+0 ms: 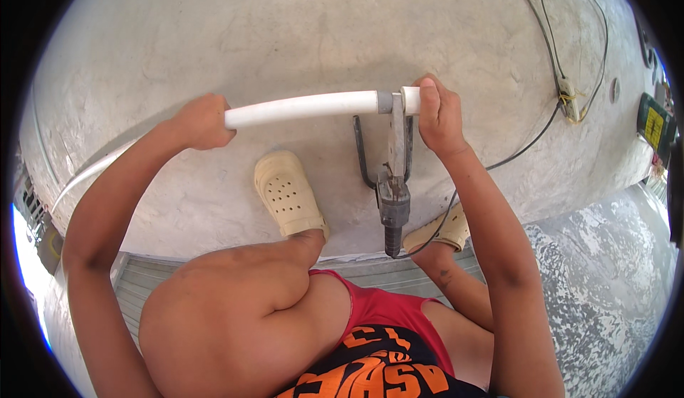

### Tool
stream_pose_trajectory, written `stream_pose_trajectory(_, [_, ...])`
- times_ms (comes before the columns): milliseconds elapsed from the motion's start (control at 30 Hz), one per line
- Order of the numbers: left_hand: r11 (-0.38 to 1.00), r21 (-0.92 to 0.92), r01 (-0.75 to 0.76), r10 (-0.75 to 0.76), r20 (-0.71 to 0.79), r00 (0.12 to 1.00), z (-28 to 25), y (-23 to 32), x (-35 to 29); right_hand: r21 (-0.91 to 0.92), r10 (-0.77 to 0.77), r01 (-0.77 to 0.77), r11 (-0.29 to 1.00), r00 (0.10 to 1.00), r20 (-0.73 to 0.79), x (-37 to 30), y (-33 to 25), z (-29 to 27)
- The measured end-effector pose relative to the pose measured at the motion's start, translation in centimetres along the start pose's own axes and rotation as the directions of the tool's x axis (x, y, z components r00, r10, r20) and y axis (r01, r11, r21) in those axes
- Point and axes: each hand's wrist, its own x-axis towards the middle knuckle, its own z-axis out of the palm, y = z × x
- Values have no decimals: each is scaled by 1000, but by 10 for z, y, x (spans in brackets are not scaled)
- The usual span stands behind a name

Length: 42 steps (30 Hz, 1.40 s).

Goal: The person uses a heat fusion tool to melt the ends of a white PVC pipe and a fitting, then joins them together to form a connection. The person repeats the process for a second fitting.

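My left hand [203, 122] is closed around a long white plastic pipe [306, 107], which runs on behind my left forearm. The pipe's right end meets a grey sleeve-like die [385, 102] on the flat metal plate of a pipe welding iron [394, 202]. Across the plate, my right hand [442, 117] grips a short white pipe fitting [410, 100], its thumb on top. The fitting sits against the plate's right side; its far end is hidden in my hand. The iron's dark handle points toward me, and a black U-shaped stand [362, 156] shows beneath it.
A black cord [527, 145] runs from the iron to an extension socket [568, 99] at the right. My feet, in cream clogs [287, 193], flank the iron on the grey concrete floor [299, 35]. A green and yellow object [654, 126] stands at the far right.
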Motion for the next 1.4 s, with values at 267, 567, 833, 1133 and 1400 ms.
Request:
stream_pose_trajectory(267, [994, 9, 105, -103, -113, 988, 14, 11, -3, 1, 52, -52, 999, 998, -23, -4, -2, 3])
stream_pose_trajectory(567, [945, -313, -94, 174, 238, 956, -10, -3, 5, -36, 61, -58, 998, 993, 99, -3, -2, -14])
stream_pose_trajectory(833, [997, -82, -2, 4, 24, 1000, 11, 19, 4, -8, 84, -84, 996, 996, -15, -8, -1, -5])
stream_pose_trajectory(1133, [998, -7, 67, -67, -204, 977, 29, 27, -4, 8, 111, -111, 994, 994, 8, -9, 1, -6])
stream_pose_trajectory(1400, [998, -52, -22, 26, 62, 998, 13, 16, 9, 4, 122, -122, 993, 992, 10, -10, 4, -5])
